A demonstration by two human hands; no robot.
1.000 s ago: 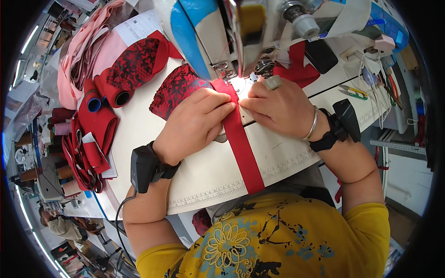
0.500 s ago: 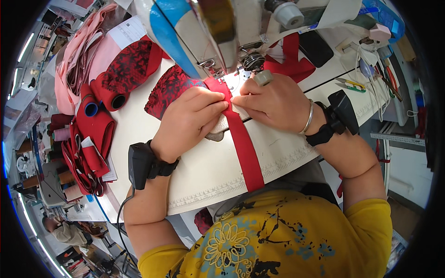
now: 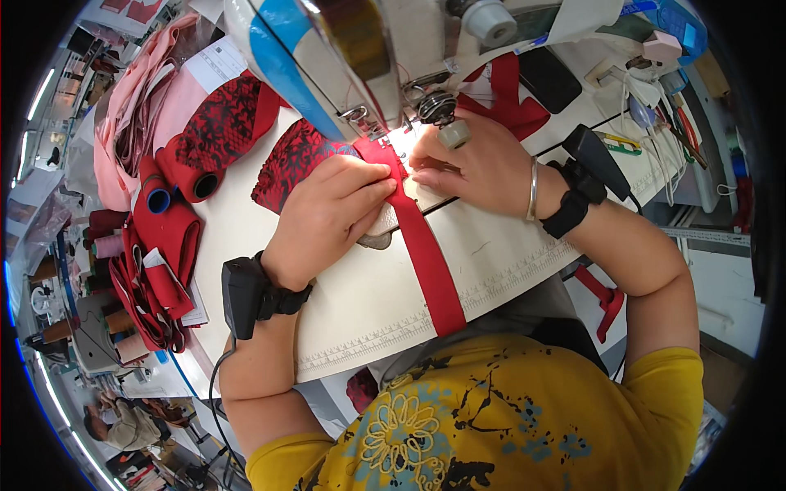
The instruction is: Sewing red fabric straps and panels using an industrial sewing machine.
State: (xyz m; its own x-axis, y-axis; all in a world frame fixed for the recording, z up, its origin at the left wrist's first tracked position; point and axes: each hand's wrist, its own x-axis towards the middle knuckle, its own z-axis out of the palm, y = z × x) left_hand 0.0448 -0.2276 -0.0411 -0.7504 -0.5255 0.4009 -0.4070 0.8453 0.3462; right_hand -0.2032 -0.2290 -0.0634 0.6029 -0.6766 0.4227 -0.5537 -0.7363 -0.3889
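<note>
A red fabric strip (image 3: 426, 262) runs from under the sewing machine head (image 3: 360, 74) toward me and hangs over the table's front edge. My left hand (image 3: 323, 217) has its fingers pressed together on the strip's left side, just before the lit needle area. Beside it lies a red-and-dark patterned fabric piece (image 3: 299, 168), partly under that hand. My right hand (image 3: 483, 168) is at the strip's right edge, with fingers curled and thumb drawn in close to the needle. A machine knob hides part of those fingers, and whatever they pinch cannot be made out.
Red fabric rolls (image 3: 201, 184), folded red cloth (image 3: 168, 237) and pink fabric (image 3: 131, 123) crowd the left side. A black phone (image 3: 550, 80), green-and-yellow thread snips (image 3: 618, 143) and white cords (image 3: 667, 155) lie at right. A ruler scale (image 3: 368, 348) follows the front edge.
My right hand has turned slightly and its fingertips have drawn a little away from the strip, with the elbow farther out. The left hand stays on the strip. The whole view has shifted slightly.
</note>
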